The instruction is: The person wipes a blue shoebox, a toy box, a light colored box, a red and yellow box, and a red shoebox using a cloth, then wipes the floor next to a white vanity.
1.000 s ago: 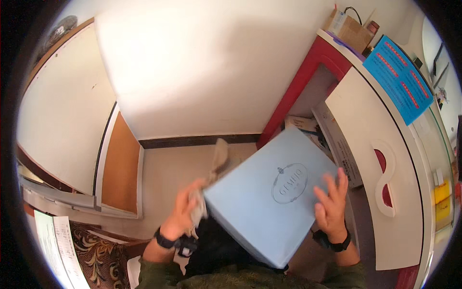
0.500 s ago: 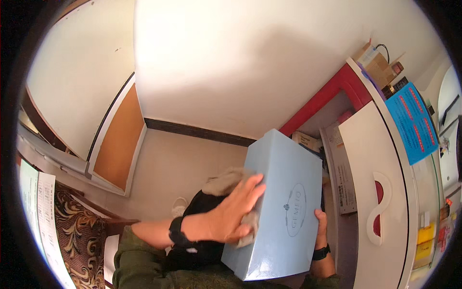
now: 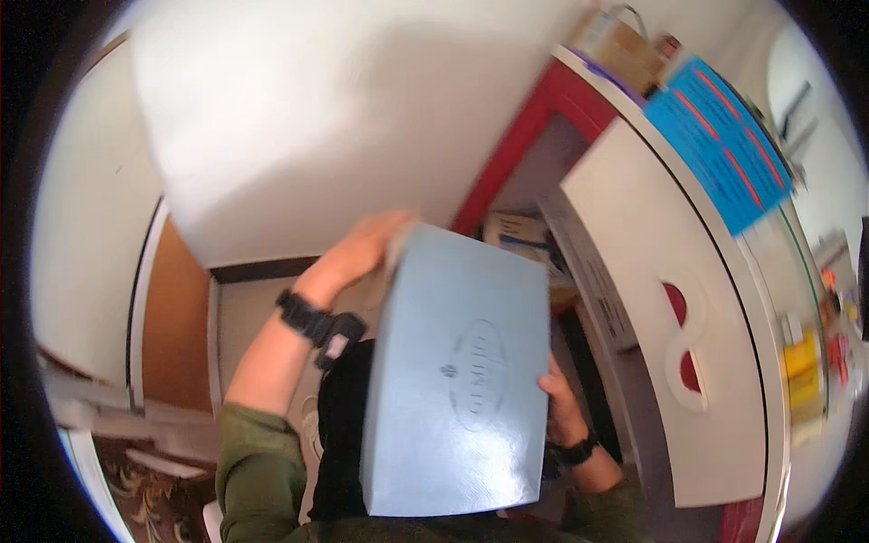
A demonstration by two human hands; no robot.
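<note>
A light blue-grey box (image 3: 457, 362) with an oval emblem on its lid is held upright-tilted before me, over my lap. My right hand (image 3: 563, 403) grips its right side, the thumb on the edge and the other fingers hidden behind. At the box's far left corner is my left hand (image 3: 367, 246), blurred by motion, with a beige cloth (image 3: 395, 258) pressed between it and the box side. Most of that cloth is hidden. A dark watch-like band (image 3: 312, 321) sits on my left wrist and another band (image 3: 575, 450) on the right.
To the right stands a red and white cabinet (image 3: 661, 317) with its door ajar and boxes (image 3: 520, 233) on its shelf. A blue printed sheet (image 3: 720, 145) and a cardboard box (image 3: 620, 50) lie on top. A white wall (image 3: 299, 109) rises ahead; a patterned chair (image 3: 149, 493) is at lower left.
My left hand has moved with the cloth along the box's left side to its far corner. The view has shifted right, and the box now appears further left and straighter.
</note>
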